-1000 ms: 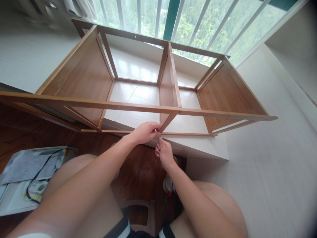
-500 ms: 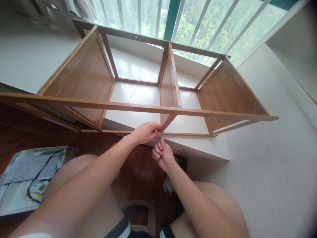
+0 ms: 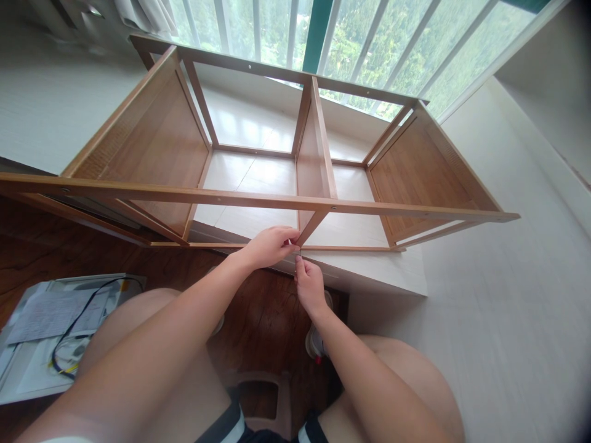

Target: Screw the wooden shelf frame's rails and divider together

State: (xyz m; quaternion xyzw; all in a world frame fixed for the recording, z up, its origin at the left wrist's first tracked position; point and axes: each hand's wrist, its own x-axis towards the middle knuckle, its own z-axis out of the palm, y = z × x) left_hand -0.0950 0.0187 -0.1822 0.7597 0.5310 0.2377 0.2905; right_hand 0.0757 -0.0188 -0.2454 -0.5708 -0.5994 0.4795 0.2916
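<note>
A brown wooden frame [image 3: 258,200] with solid end panels and a middle divider [image 3: 316,138] lies across in front of me. My left hand [image 3: 273,245] is closed at the near lower rail, its fingers around the joint where the middle post [image 3: 312,226] meets it. Just below that joint, my right hand [image 3: 308,280] is shut in a pinch, thumb and forefinger pointing up. A thin dark shaft [image 3: 300,252], seemingly a hex key, runs from those fingertips to the rail's underside. Most of it is hidden by the fingers.
The frame rests on a pale ledge [image 3: 369,271] below a barred window [image 3: 277,31]. At left a white tray [image 3: 32,387] holds papers [image 3: 55,314] and a black cable [image 3: 69,329]. A pale stool [image 3: 282,403] stands between my legs on the dark wood floor [image 3: 249,326].
My right hand has turned at the wrist, its curled fingers now tucked out of view while the pinch stays below the joint. The left hand keeps its place.
</note>
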